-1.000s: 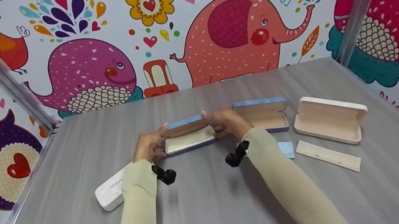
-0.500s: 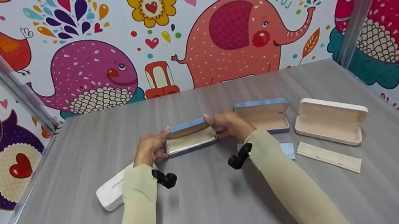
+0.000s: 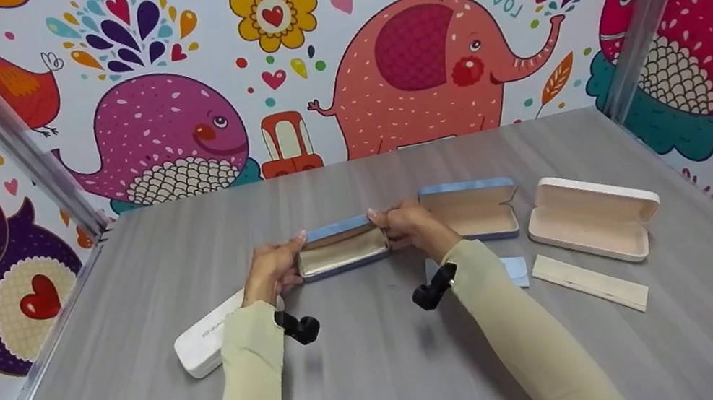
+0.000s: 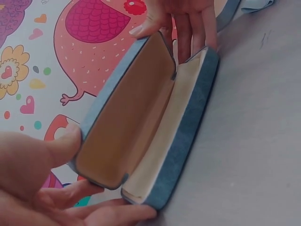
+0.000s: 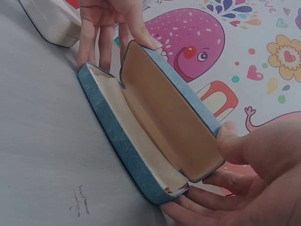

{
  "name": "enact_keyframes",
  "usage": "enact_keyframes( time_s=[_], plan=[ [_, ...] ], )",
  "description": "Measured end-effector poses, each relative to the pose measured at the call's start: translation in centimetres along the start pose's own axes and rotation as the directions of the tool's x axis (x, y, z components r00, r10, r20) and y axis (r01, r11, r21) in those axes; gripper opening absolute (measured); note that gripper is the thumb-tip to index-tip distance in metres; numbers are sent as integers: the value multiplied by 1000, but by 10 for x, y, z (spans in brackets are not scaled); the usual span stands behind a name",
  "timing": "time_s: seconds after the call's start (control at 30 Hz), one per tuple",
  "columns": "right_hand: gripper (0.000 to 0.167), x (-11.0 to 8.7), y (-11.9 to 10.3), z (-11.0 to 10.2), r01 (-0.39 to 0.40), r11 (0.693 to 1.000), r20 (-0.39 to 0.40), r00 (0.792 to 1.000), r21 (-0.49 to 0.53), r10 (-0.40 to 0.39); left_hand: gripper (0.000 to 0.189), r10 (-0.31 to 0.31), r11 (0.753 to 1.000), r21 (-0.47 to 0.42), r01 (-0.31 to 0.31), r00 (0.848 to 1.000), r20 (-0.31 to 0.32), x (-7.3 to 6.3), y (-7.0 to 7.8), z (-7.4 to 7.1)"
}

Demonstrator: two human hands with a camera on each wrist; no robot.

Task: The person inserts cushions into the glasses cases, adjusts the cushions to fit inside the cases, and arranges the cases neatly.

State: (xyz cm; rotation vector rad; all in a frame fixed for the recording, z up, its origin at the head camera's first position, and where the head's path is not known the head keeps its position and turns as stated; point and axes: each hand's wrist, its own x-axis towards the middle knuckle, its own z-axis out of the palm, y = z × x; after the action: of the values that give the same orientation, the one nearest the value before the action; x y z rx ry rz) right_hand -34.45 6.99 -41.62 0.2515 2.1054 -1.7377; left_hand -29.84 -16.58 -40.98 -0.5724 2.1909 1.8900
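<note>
Both hands hold a blue glasses case [image 3: 346,264] by its two ends, its hinged lid [image 4: 127,113] partly raised. A cream cloth or pouch [image 5: 136,132] lies along the base of the case. My left hand [image 3: 270,270] grips the left end, thumb at the lid's edge and fingers low against the base. At the opposite end my right hand [image 3: 416,226] does likewise, its thumb [image 5: 230,141] on the lid's edge. A tan lining [image 5: 164,108] shows inside the lid.
Right of the hands stand another opened blue case [image 3: 464,188] and an opened white case [image 3: 592,246]. A light blue cloth [image 3: 516,271] and a cream folded strip [image 3: 591,283] lie before them. Left, a white case [image 3: 205,340] is partly under the sleeve. A patterned wall [image 3: 305,77] rises behind the table.
Under the thumbs, the blue case's lid has come down a little, so less of its lining shows in the head view. Both hands keep their hold at its ends.
</note>
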Motion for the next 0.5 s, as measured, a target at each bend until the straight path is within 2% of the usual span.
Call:
enact_keyframes(
  time_s=[0.23, 0.5],
  plan=[
    [49, -2, 4, 1, 27, 1000, 1, 1000, -12, -27, 55, 8, 1000, 5, -8, 1000, 2, 0, -3, 0],
    [48, -3, 14, 1, 99, 994, 7, 995, -38, -98, 45, 11, 1000, -11, -11, 999, -38, -2, -10, 2]
  ],
)
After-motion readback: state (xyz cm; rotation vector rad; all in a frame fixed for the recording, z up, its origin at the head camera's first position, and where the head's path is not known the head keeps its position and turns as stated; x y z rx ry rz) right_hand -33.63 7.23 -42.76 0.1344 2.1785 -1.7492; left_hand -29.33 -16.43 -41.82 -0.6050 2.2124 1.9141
